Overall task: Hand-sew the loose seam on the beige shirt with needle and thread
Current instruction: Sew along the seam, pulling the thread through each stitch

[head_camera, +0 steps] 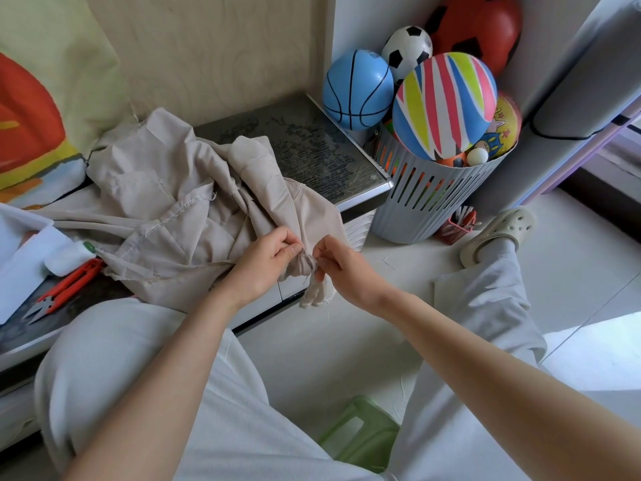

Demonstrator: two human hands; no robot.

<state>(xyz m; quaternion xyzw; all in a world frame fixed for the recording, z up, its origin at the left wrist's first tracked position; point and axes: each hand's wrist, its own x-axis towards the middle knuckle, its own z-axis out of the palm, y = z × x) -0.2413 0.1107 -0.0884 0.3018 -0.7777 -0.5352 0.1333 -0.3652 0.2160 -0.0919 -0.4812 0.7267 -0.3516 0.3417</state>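
Note:
The beige shirt (180, 210) lies crumpled on the low dark table (312, 147), one corner hanging over the table's front edge. My left hand (267, 262) pinches a bunched fold of that corner. Just to its right, my right hand (341, 269) pinches the same bunched seam edge with thumb and fingertips. A thin pale thread (327, 312) hangs down below the hands. The needle is too small to make out.
Orange thread snips (62, 289) lie on the table at the left, beside white paper and a white object with a green cap (74, 255). A grey slatted basket (426, 196) full of balls stands at the right. A green stool (360, 432) is under me.

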